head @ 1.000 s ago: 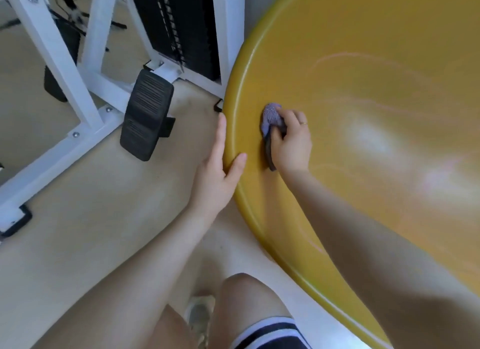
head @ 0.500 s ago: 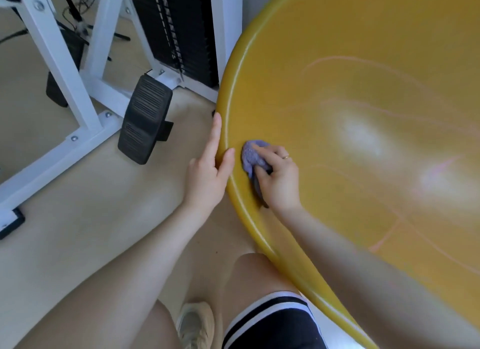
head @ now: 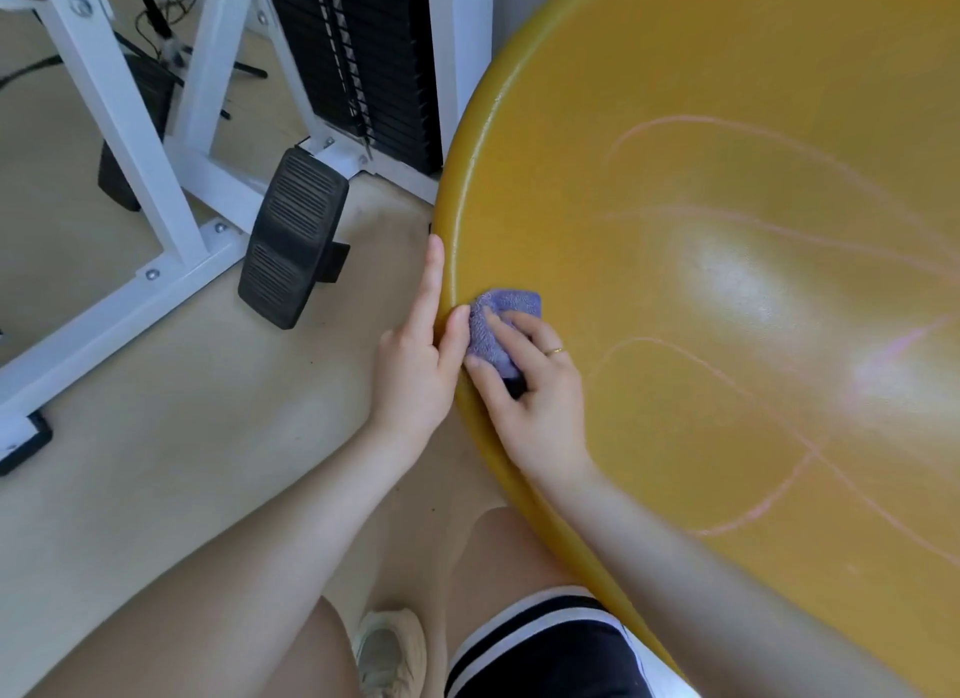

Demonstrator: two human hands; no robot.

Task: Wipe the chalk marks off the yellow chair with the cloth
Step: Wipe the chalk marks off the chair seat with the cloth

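Note:
The yellow chair [head: 649, 141] is a big rounded shell filling the right half of the view. Faint pink chalk marks [head: 810, 458] loop across its inner surface. My right hand [head: 535, 401] presses a small purple cloth [head: 498, 328] against the shell just inside its left rim. My left hand [head: 415, 364] grips that rim beside the cloth, fingers outside and thumb on the inside, touching the cloth's edge.
A white-framed weight machine [head: 156, 188] with a black weight stack [head: 363, 63] and a black ribbed foot pedal [head: 291, 240] stands at the upper left on the beige floor [head: 156, 437]. My knees and one shoe [head: 389, 650] are below the hands.
My right hand has slid the cloth down along the inside of the rim toward my left hand, which keeps its grip on the rim. The cloth now touches my left thumb.

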